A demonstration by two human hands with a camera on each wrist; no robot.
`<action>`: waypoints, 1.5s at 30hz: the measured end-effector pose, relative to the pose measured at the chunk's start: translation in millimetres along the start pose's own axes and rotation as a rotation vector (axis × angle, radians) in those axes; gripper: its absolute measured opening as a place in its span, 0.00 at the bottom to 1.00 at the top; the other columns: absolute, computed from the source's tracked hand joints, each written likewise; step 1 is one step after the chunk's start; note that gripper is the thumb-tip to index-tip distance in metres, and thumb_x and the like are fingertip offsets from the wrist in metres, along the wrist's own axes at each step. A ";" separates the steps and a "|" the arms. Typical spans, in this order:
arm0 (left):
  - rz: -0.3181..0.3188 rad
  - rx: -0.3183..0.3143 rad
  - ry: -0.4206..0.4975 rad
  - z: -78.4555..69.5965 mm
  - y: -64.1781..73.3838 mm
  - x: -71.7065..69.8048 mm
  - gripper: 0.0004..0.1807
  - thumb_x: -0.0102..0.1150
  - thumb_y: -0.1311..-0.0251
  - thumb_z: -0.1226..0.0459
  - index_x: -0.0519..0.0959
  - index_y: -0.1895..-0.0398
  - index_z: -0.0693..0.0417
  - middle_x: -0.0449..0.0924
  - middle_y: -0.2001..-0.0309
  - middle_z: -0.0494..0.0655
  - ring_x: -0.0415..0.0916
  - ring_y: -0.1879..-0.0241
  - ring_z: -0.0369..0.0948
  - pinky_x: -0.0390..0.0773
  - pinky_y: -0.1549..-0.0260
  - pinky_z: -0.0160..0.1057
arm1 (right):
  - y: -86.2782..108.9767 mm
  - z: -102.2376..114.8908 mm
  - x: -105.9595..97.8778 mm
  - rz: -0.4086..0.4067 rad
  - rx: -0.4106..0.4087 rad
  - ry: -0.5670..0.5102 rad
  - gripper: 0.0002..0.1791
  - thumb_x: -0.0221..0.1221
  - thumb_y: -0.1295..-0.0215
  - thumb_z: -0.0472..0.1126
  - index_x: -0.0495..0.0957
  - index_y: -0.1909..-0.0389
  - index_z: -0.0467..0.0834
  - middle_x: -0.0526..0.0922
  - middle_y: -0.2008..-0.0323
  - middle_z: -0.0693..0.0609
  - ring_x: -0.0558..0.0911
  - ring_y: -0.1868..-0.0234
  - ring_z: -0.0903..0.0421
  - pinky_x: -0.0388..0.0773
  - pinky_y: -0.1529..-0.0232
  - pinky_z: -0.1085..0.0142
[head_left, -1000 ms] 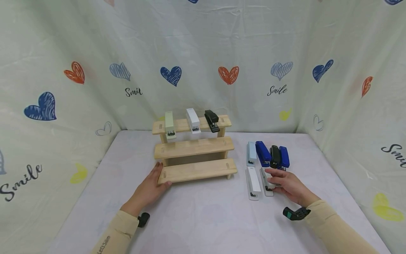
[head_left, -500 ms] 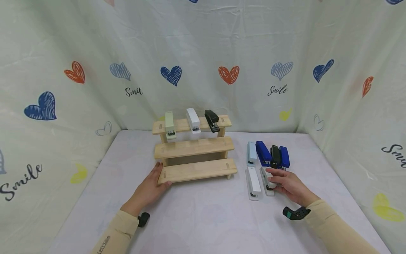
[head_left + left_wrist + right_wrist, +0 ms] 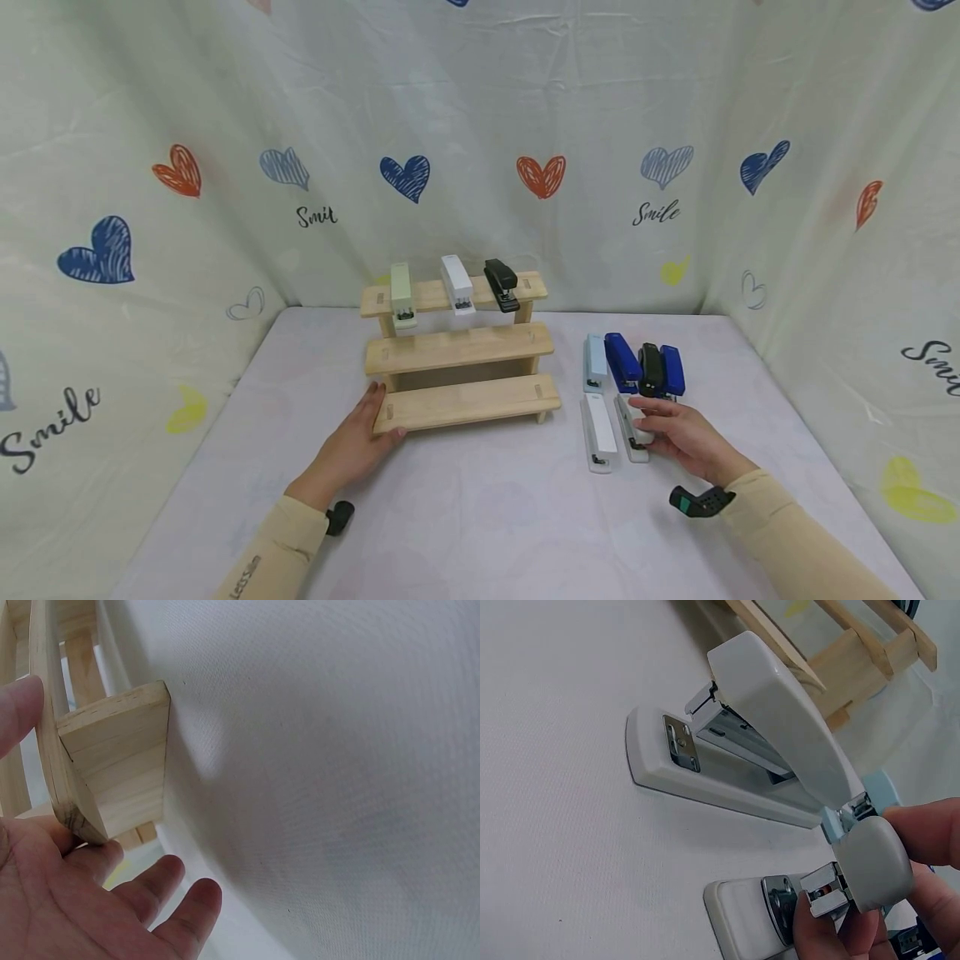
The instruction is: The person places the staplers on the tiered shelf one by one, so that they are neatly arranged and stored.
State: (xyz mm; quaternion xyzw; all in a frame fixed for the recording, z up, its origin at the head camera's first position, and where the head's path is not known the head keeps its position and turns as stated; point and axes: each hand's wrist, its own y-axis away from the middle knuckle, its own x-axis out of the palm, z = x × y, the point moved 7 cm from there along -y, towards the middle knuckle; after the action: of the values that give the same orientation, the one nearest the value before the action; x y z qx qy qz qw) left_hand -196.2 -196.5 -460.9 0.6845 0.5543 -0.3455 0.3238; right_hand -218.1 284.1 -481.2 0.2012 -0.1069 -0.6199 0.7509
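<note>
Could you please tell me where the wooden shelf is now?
In the head view, the wooden shelf stands near the picture's middle, with the left hand at its lower left end and the light blue stapler to its right.

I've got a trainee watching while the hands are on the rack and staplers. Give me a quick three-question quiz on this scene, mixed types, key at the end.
1. Count: how many staplers sit on the top shelf of the wooden rack?
2. True or false: the left hand holds the middle shelf.
3. Multiple choice: what does the right hand hold?
A) a black stapler
B) a light grey stapler
C) a dark blue stapler

Key:
1. Three: one pale green, one white, one black.
2. False; it holds the left end of the bottom shelf.
3. B.
</note>
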 end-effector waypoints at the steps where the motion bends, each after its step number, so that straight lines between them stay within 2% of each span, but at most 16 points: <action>1: -0.001 0.002 -0.001 -0.6 0.2 -0.4 0.49 0.53 0.29 0.46 0.44 0.22 0.68 0.40 0.23 0.66 0.45 0.26 0.63 0.55 0.34 0.63 | 0.1 0.2 -0.3 -0.001 0.001 -0.002 0.31 0.59 0.29 0.37 0.63 0.27 0.35 0.49 0.25 0.34 0.59 0.31 0.38 0.74 0.41 0.53; 7: -0.005 0.011 -0.001 -3.2 0.6 -1.6 0.48 0.54 0.29 0.46 0.45 0.23 0.69 0.41 0.23 0.67 0.46 0.27 0.64 0.56 0.34 0.63 | 1.7 4.2 -1.8 0.004 -0.009 -0.009 0.32 0.58 0.28 0.37 0.62 0.27 0.36 0.48 0.24 0.34 0.61 0.32 0.40 0.76 0.42 0.54; 13: -0.005 0.009 -0.005 -4.1 0.8 -2.0 0.48 0.54 0.29 0.47 0.45 0.23 0.70 0.41 0.23 0.67 0.46 0.27 0.64 0.56 0.34 0.63 | 8.9 15.8 -4.3 0.007 -0.040 0.028 0.31 0.58 0.28 0.38 0.63 0.27 0.36 0.50 0.25 0.37 0.66 0.38 0.45 0.78 0.48 0.63; 20: -0.006 -0.005 -0.001 -4.6 0.5 -2.0 0.48 0.55 0.29 0.47 0.45 0.22 0.69 0.41 0.23 0.67 0.46 0.27 0.64 0.56 0.34 0.63 | 19.3 47.7 -0.3 0.016 -0.102 0.081 0.31 0.57 0.27 0.39 0.63 0.27 0.37 0.51 0.25 0.37 0.59 0.32 0.41 0.77 0.48 0.66; 25: -0.008 -0.005 0.005 -3.9 -0.7 -1.2 0.48 0.55 0.29 0.48 0.45 0.22 0.68 0.41 0.23 0.67 0.46 0.27 0.64 0.55 0.34 0.63 | 19.6 76.1 14.7 0.049 -0.145 0.084 0.31 0.57 0.28 0.37 0.63 0.27 0.36 0.52 0.25 0.37 0.60 0.33 0.40 0.78 0.48 0.67; 30: -0.006 -0.002 0.005 -2.1 -0.6 -0.9 0.48 0.54 0.29 0.47 0.45 0.22 0.68 0.41 0.23 0.67 0.45 0.27 0.64 0.55 0.34 0.63 | 12.1 102.6 51.7 0.106 -0.169 0.078 0.30 0.59 0.29 0.36 0.65 0.28 0.36 0.56 0.26 0.39 0.65 0.37 0.44 0.77 0.48 0.64; 34: -0.004 -0.002 0.010 0.6 0.1 -0.4 0.48 0.54 0.29 0.47 0.44 0.22 0.68 0.41 0.23 0.67 0.45 0.27 0.64 0.55 0.34 0.64 | 0.7 117.1 93.7 0.158 -0.160 0.059 0.28 0.60 0.31 0.34 0.70 0.31 0.39 0.63 0.29 0.41 0.69 0.39 0.44 0.77 0.46 0.59; 39: -0.003 -0.001 0.012 2.6 -0.6 0.8 0.49 0.54 0.29 0.45 0.44 0.22 0.68 0.41 0.23 0.67 0.45 0.27 0.64 0.55 0.34 0.64 | -14.6 132.2 151.5 0.221 -0.138 -0.009 0.25 0.59 0.32 0.32 0.74 0.34 0.40 0.65 0.31 0.43 0.69 0.38 0.44 0.74 0.41 0.54; 45: -0.011 0.010 0.016 1.1 -1.5 -0.3 0.48 0.54 0.29 0.46 0.45 0.22 0.68 0.41 0.23 0.67 0.45 0.26 0.63 0.54 0.33 0.63 | -30.5 148.1 207.3 0.256 -0.152 -0.065 0.23 0.60 0.34 0.30 0.78 0.38 0.40 0.70 0.35 0.44 0.73 0.43 0.49 0.77 0.45 0.57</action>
State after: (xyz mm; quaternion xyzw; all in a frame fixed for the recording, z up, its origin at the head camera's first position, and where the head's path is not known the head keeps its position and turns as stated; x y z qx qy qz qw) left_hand -197.9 -197.3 -461.4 0.6857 0.5589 -0.3445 0.3142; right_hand -262.6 52.5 -380.2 0.1083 -0.1090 -0.5314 0.8331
